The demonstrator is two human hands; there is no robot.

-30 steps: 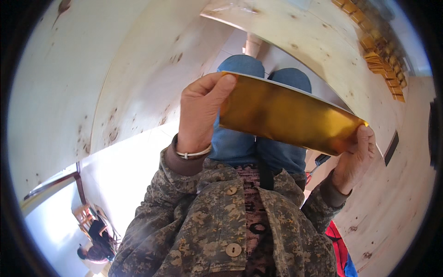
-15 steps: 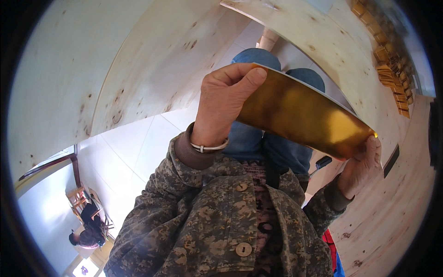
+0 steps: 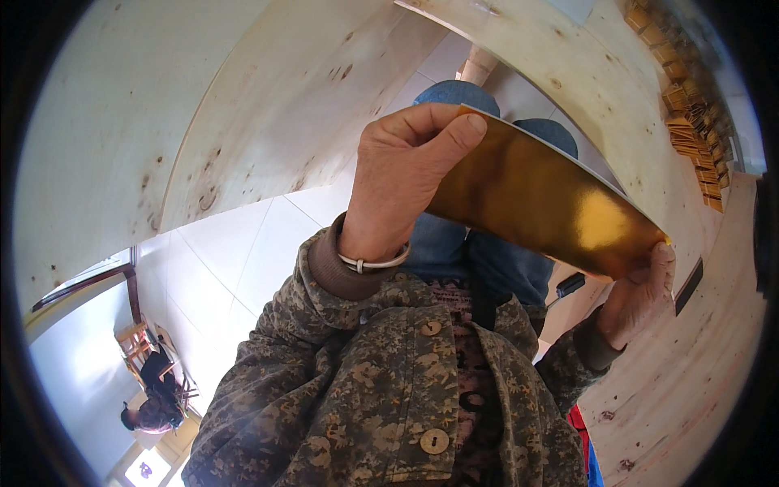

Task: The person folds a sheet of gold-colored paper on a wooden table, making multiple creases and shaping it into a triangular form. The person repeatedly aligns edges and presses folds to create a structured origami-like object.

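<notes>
pale wooden panels [image 3: 105, 146], speckled with dark knots, filled the left side, while a camouflage jacket [image 3: 349, 398] covered the seated person's torso below. a wooden counter [image 3: 568, 73] slanted across the upper right. a glossy gold sheet [image 3: 527, 191], long and rectangular, was held up over the lap in front of blue jeans [image 3: 507, 268], tilted so that its right end sat lower in the view. both hands gripped it: the left hand [image 3: 406, 170] pressed its thumb on the upper left corner, and the right hand [image 3: 641, 284] pinched the opposite end (its fingers were partly hidden). folded orange-gold pieces [image 3: 690, 134] lay in a row at upper right. a pale bracelet [image 3: 377, 264] circled the left wrist.
</notes>
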